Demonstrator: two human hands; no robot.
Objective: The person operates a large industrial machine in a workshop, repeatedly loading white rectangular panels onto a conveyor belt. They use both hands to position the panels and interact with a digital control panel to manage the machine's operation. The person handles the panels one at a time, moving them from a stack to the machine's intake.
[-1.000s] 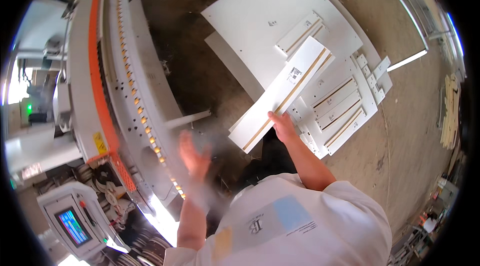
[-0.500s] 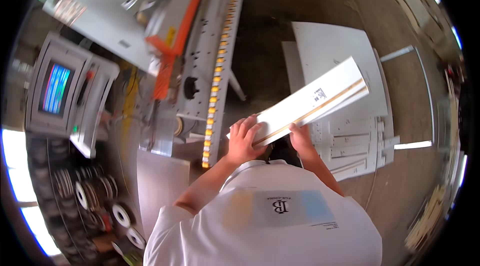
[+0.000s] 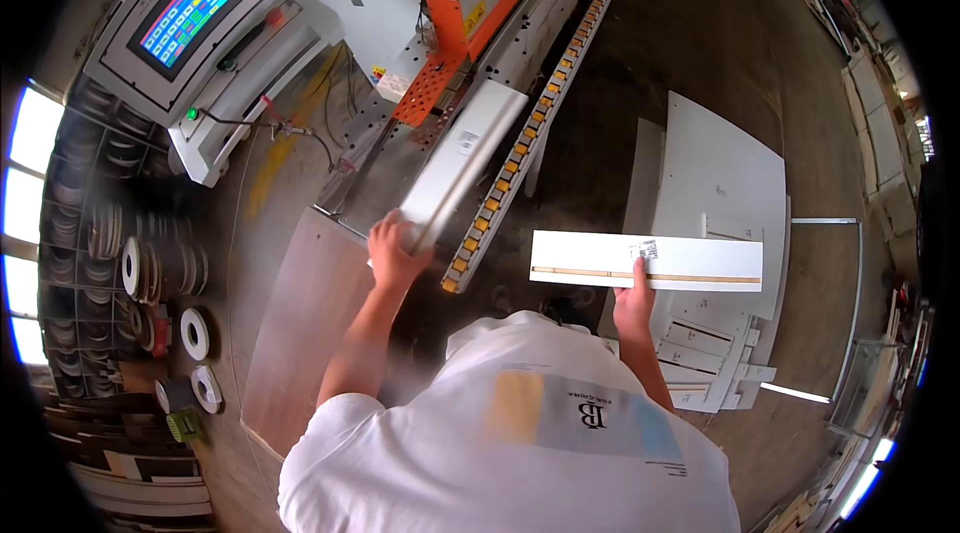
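Note:
My left hand [image 3: 396, 251] grips the near end of a narrow white panel [image 3: 455, 158], which lies lengthwise on the machine's metal bed beside the row of yellow rollers [image 3: 503, 181]. A little motion blur softens that hand. Out to the right, my right hand [image 3: 634, 305] holds a second white panel [image 3: 580, 245] level, thumb on top near a printed label [image 3: 643, 250]. A brown groove runs along this panel's near edge. The fingers under it are hidden.
An orange-and-grey machine [image 3: 450, 33] stands ahead, with a lit control screen [image 3: 187, 18] at left. A brown board [image 3: 300, 333] juts out near my left arm. Stacked white panels [image 3: 720, 173] lie at right. Rolls of edging tape [image 3: 194, 333] stand at far left.
The two panels, held together before, are apart. My left hand has carried one left onto the machine bed; my right hand keeps the other. The view has shifted, bringing the machine nearer the middle.

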